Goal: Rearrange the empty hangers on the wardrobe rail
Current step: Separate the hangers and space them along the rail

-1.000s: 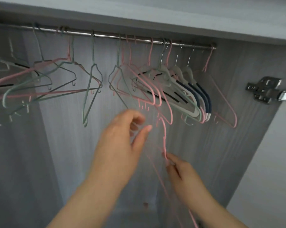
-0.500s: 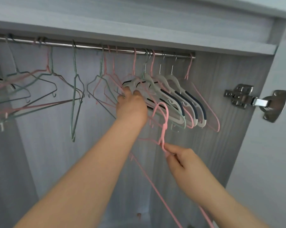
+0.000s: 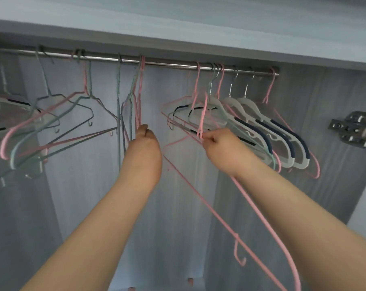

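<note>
Pink coating covers the loose wire hanger (image 3: 255, 211), which is off the wardrobe rail (image 3: 171, 64) and slants from the middle of the wardrobe down toward the near right. The right hand (image 3: 218, 143) holds it at the neck, fingers (image 3: 207, 140) clamped just under the hook. The hook sits in front of the white plastic hangers (image 3: 262, 131) that hang at the right end of the rail. The left hand (image 3: 146, 150) reaches to a bunch of pink and green hangers (image 3: 138, 97) hanging left of a bare stretch of rail. Its fingers (image 3: 144, 131) look pinched together on the pink strands, though most of the grip is hidden behind the hand.

The hanger should be very light and fairly springy, and its arms are likely to flex and swing if it is held by one end. The neck below the hook is the stiffest, best balanced hold. The small notches and the open hook could snag on neighbouring wires, so the hook is best guided up through the gap between the two groups
</note>
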`<state>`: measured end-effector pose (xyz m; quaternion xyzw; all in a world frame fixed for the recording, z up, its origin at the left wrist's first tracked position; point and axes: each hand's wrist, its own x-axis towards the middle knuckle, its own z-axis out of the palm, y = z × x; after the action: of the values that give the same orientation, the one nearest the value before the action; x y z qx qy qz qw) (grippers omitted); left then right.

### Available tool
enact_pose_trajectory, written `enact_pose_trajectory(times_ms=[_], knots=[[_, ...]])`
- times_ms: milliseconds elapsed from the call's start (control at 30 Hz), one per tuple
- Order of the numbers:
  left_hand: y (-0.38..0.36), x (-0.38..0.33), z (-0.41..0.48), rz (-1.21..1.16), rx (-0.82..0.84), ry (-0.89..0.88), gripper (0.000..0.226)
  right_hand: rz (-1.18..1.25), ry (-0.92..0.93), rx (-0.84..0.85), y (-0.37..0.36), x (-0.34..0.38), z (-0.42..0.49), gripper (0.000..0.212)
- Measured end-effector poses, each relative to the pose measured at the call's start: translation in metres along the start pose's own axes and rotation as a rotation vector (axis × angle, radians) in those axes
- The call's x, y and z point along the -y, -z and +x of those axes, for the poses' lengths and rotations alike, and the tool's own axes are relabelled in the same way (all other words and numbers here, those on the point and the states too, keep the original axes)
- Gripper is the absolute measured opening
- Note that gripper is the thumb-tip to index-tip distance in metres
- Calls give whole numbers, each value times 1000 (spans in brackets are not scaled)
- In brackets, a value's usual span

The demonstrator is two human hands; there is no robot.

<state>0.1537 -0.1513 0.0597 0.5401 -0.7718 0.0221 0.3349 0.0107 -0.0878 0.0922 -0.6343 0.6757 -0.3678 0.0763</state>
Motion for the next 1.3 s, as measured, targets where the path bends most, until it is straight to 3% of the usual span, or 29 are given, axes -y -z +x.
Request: enact_pose_trajectory(times_ms=[167, 367, 567, 767, 1100, 1200, 1300], knots=[[7, 20, 0, 20, -23, -23, 60, -89, 10, -54, -5, 32, 64, 28], [9, 30, -2, 57, -37, -67, 67, 85, -52, -139, -20, 62, 125, 32], [9, 40, -2, -33, -90, -112, 68, 97, 22, -230, -41, 56, 129, 24], [-2, 45, -2, -109, -190, -154, 69, 87, 2, -341, -35, 56, 147, 32], [-2, 66, 1, -57, -207, -159, 76, -231, -166, -148, -38, 38, 151, 33], [7, 73, -1, -85, -221, -156, 73, -461, -201, -83, -35, 48, 130, 54], [13, 76, -5, -86, -246, -149, 69, -569, -19, -180, -37, 70, 91, 63]])
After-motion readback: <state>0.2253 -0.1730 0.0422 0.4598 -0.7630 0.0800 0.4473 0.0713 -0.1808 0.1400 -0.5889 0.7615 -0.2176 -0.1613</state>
